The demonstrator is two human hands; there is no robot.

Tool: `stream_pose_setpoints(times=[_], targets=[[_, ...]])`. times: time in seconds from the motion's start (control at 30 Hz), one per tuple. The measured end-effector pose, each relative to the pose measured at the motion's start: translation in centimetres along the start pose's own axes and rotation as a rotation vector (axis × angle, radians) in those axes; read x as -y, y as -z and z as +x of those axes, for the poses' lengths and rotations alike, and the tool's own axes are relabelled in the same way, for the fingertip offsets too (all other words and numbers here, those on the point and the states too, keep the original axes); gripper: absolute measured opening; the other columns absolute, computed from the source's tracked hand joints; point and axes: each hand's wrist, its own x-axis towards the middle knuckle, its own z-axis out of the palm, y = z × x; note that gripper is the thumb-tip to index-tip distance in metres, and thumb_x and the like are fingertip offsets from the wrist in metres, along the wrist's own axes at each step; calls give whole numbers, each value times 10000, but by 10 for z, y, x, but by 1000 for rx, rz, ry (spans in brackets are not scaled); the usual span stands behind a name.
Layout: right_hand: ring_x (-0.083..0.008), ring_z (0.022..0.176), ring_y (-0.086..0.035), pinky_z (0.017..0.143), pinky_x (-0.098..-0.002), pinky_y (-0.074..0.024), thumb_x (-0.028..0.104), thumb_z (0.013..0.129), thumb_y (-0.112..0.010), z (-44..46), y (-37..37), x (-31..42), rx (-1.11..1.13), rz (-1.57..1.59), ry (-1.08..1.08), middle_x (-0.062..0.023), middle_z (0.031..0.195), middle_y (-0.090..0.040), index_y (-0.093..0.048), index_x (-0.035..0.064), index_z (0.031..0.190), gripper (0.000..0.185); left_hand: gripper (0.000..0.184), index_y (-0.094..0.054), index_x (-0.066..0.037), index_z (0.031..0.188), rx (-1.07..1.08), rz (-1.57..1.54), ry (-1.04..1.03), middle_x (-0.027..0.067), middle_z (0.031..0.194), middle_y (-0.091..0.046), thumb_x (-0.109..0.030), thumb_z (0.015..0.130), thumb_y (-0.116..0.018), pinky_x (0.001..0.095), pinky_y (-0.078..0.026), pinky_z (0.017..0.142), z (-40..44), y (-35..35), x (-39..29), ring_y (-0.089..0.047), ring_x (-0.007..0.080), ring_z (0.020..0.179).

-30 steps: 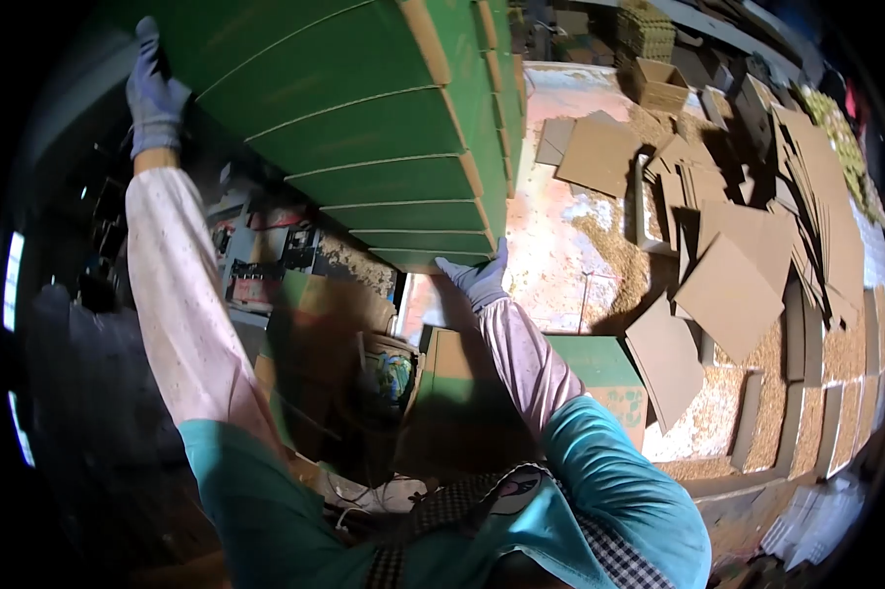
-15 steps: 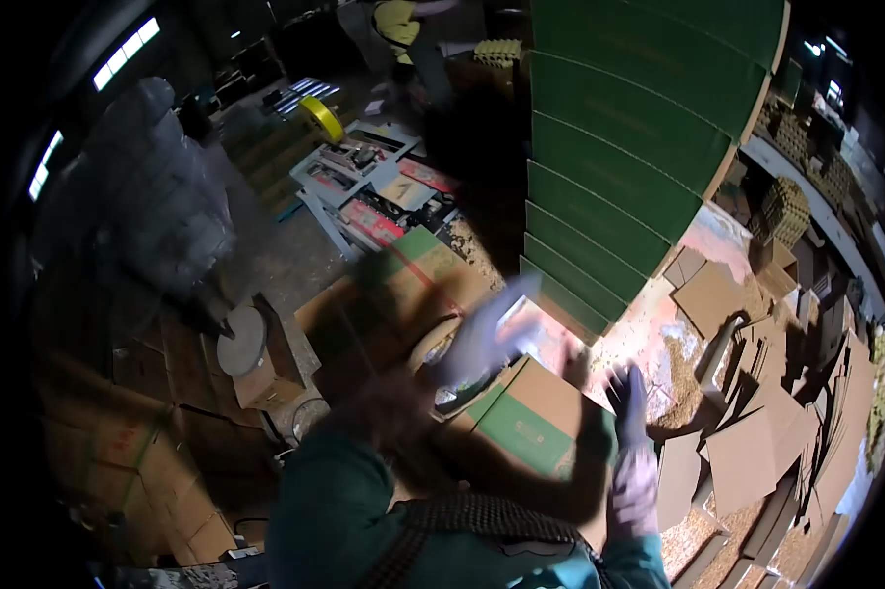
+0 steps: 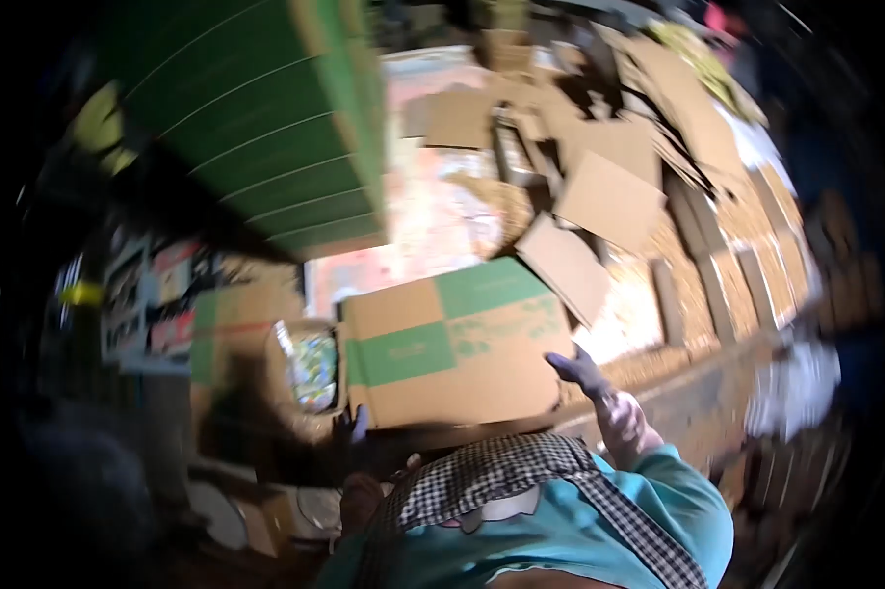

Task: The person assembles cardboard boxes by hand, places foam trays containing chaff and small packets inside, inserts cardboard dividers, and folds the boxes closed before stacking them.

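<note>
A flat cardboard box with green print (image 3: 452, 344) lies in front of my body. My right hand (image 3: 582, 373), gloved, is at its right edge with fingers apart. My left hand (image 3: 352, 424), also gloved, is in shadow at the box's lower left corner; only a few of its fingers show, and its grip is unclear. Beyond the box rises a tall stack of green cardboard (image 3: 276, 128), which neither hand touches. To the left of the flat box is an open carton (image 3: 312, 368) with colourful small contents.
Loose brown cardboard sheets (image 3: 614, 201) lie at the right over wood shavings (image 3: 639, 368) and upright dividers. A metal frame with red parts (image 3: 173, 294) is at the left. Part of a person in yellow (image 3: 99, 128) shows beside the stack. A round-topped stool (image 3: 217, 515) stands lower left.
Both hands have left the green stack and come back near my body, to the sides of the flat box. The view swung left, then back right.
</note>
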Motion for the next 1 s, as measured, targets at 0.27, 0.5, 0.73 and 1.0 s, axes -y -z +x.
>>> stream_pose_setpoints(times=[0.27,0.5,0.73,1.0], targets=[[-94,678,-577,608,-221,-472,313,786,-798,-23,60,-20,-182,35,-36,-24,905,-655,-622,49,1167,496,501,-422,34,1309,471,14,-29,231,1291,-457,-239,923,-587,389,-363,1010,-16,-73,-23,-459,339,1180],[-153,932,-620,829,-287,-508,300,713,-856,-39,203,-16,-310,-1,128,-99,1070,-661,-552,-22,1242,690,555,-356,43,1383,464,67,-127,248,1388,-390,-217,935,-557,398,-317,1072,-34,-180,-62,-398,365,1264],[-382,1391,-266,1130,-421,-284,544,598,-849,-73,236,-9,-271,-829,552,-285,1484,-252,-142,-52,1472,1272,762,-319,37,1416,64,605,-545,280,1465,-304,-302,822,-655,478,-340,1054,-59,-253,-56,-355,476,1284],[-389,1344,-356,1099,-405,-336,496,641,-826,-118,212,48,-291,-757,757,-250,1462,-315,-282,-35,1431,1096,709,-382,-18,1379,503,326,-145,257,1369,-426,-347,820,-668,472,-451,918,-78,-181,-209,-488,415,1148]])
